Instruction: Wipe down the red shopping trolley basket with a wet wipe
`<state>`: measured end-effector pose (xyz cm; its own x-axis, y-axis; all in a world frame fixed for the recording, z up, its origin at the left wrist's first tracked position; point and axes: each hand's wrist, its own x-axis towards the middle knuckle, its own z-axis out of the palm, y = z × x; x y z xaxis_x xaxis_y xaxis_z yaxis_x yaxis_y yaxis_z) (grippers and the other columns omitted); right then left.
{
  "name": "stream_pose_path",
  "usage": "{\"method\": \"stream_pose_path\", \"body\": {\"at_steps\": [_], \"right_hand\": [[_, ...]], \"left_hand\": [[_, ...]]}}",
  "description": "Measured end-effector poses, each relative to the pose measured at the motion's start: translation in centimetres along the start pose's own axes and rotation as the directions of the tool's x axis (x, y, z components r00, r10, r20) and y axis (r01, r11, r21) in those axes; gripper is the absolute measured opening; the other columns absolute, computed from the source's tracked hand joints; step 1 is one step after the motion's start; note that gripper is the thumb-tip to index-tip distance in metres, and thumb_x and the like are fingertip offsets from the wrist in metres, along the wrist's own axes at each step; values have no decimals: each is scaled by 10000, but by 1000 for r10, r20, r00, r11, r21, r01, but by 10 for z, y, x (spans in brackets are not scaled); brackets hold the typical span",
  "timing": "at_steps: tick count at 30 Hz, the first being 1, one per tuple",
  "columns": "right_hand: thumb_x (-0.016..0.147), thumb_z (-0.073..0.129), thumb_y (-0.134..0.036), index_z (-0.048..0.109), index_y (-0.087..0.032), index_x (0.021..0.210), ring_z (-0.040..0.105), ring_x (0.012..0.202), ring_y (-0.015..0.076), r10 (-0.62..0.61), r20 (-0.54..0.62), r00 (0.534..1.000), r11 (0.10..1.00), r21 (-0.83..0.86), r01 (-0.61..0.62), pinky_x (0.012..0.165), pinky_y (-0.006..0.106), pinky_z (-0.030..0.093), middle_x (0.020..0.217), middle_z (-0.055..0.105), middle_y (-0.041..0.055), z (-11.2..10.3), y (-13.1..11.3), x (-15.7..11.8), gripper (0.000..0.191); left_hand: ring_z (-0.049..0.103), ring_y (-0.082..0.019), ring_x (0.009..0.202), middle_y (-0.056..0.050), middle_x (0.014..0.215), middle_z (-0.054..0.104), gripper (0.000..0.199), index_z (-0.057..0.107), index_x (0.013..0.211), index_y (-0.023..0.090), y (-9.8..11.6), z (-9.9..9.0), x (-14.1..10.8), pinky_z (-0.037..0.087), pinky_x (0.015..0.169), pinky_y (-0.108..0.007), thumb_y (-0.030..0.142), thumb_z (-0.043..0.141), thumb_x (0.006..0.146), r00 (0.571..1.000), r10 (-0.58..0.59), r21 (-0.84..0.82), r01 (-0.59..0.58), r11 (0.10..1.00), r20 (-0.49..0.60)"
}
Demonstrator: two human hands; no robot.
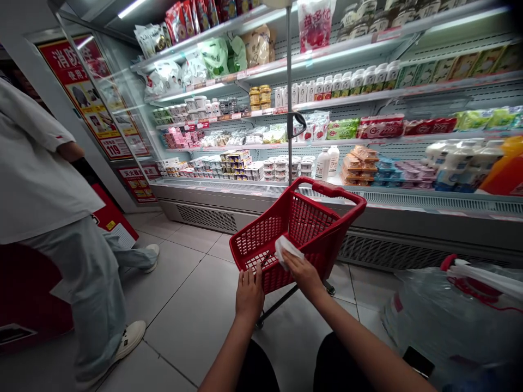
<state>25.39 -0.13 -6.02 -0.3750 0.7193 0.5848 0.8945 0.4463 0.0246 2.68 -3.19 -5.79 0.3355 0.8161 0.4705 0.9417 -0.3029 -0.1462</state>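
Observation:
A red plastic shopping basket cart [261,231] on wheels stands on the tiled floor in front of me, its handle [330,190] on the far side. My left hand [249,291] rests on the basket's near wall, fingers together and laid flat against the mesh. My right hand [302,272] presses a white cloth [286,249] against the near rim of the basket. The basket's inside looks empty.
A chilled display shelf [327,193] with yoghurt, milk and packets fills the wall behind. Another person in white shirt and pale trousers [61,218] stands at the left. A large water bottle in a plastic bag [449,321] sits at the right. A metal pole [289,92] rises behind the cart.

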Motion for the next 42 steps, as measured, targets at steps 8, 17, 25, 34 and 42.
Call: {"method": "stream_pose_path", "body": {"at_steps": [8,17,25,34,42], "right_hand": [[870,447,21,475,-233,1537,647,1255,175,-126,-13,992,992,0,126,1054,342,521,1441,640,79,-22,68,5,714],[928,441,-35,512,-197,1505,664,1218,236,133,-91,987,968,-203,-150,1050,403,516,1397,667,112,-58,161,12,604],[891,424,5,472,-210,1535,627,1288,203,7,-17,1000,999,-47,-8,1003,352,551,1507,573,93,-8,34,5,681],[907,464,-22,538,-238,1479,683,1188,187,-212,-1,977,971,113,211,1034,362,539,1346,705,78,-18,50,-31,617],[906,426,-53,574,-225,1428,681,1154,234,189,0,982,980,-55,-189,1000,404,541,1315,711,88,-42,162,-18,569]], "left_hand": [[585,-289,1236,-131,1316,633,885,172,1640,210,-32,11,-3,418,1124,-493,59,502,831,998,65,22,-65,998,-3],[576,-285,1271,-143,1392,614,859,190,1637,191,-24,6,-2,400,1146,-472,65,487,841,998,61,31,-61,998,2],[603,-286,1158,-169,1309,650,766,284,1607,116,21,-6,1,432,1088,-468,94,496,871,999,41,91,-41,995,-3],[625,-274,1047,-124,1232,696,672,393,1564,174,29,-25,0,490,966,-452,301,589,934,973,220,-206,-202,957,69],[607,-295,1216,-72,1309,688,768,505,1479,275,-26,-20,24,410,1139,-493,579,748,817,949,271,-324,-208,923,162]]}}
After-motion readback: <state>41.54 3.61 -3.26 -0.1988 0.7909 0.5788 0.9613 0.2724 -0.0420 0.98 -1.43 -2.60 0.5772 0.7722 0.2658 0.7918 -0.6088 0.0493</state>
